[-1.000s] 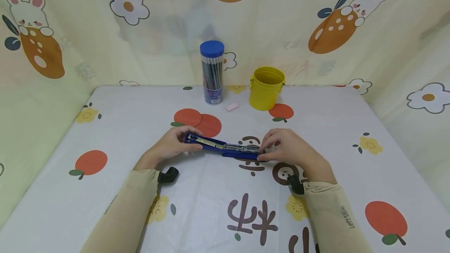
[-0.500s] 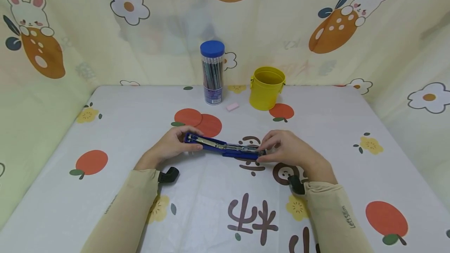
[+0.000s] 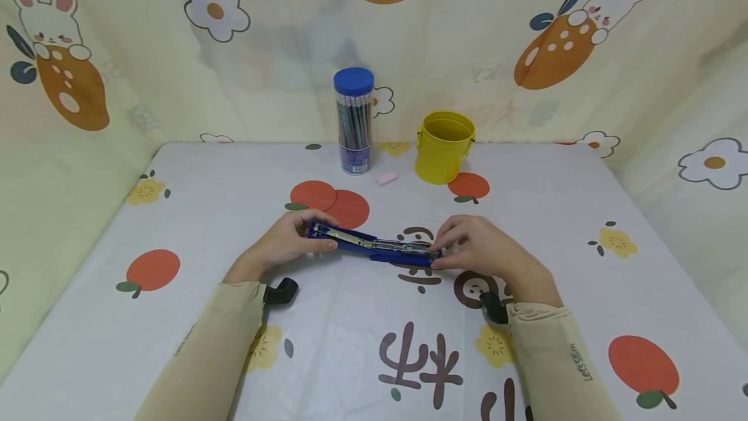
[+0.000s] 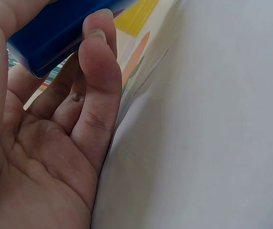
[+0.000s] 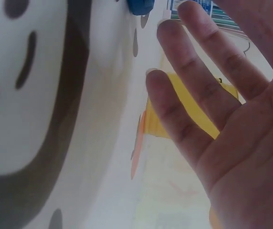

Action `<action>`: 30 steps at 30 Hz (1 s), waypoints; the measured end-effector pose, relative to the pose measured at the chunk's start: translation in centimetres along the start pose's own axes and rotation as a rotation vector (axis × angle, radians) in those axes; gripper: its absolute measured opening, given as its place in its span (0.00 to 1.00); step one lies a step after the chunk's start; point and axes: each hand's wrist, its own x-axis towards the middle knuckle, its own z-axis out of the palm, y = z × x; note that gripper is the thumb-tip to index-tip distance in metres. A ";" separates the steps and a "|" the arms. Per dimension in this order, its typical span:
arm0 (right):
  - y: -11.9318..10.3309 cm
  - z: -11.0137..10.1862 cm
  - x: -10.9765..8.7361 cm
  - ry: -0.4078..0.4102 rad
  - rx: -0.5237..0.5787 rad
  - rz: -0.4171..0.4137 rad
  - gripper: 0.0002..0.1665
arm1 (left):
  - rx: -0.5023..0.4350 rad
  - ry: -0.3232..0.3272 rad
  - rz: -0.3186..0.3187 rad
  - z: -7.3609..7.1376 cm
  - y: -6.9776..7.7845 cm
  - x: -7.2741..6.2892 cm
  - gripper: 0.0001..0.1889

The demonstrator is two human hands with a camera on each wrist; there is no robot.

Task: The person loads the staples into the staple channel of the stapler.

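A dark blue stapler (image 3: 380, 249) is spread open in the middle of the table, its metal magazine and inner channel facing up. My left hand (image 3: 286, 238) grips its left end between thumb and fingers. In the left wrist view the blue casing (image 4: 55, 36) sits between thumb and fingers, above the palm. At the other end, thumb and forefinger of my right hand (image 3: 485, 245) pinch the stapler's tip. The right wrist view shows the other fingers (image 5: 191, 59) extended off the stapler; only a small blue end (image 5: 141, 5) shows at the top.
Behind the stapler stand a clear tub of pencils (image 3: 354, 122) with a blue lid and a yellow bucket (image 3: 439, 161). A pink eraser (image 3: 386, 178) lies between them. A patterned cloth (image 3: 204, 336) covers the table; a printed curtain (image 3: 280, 70) hangs behind.
The right thumb has shifted very slightly to the right along the stapler's end. Otherwise both hands and the stapler hold the same pose.
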 end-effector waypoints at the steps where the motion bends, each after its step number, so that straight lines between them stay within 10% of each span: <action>1: -0.1 -0.1 0.0 0.001 -0.007 0.004 0.08 | -0.002 0.000 0.000 0.0 0.0 0.0 0.23; 19: 1.1 -1.7 -1.5 -0.022 0.046 0.332 0.13 | 0.008 -0.001 0.009 -0.1 -0.1 0.1 0.22; 30: 2.6 -1.7 -2.0 0.000 0.021 0.341 0.05 | 0.001 -0.005 0.017 -0.1 -0.2 0.2 0.22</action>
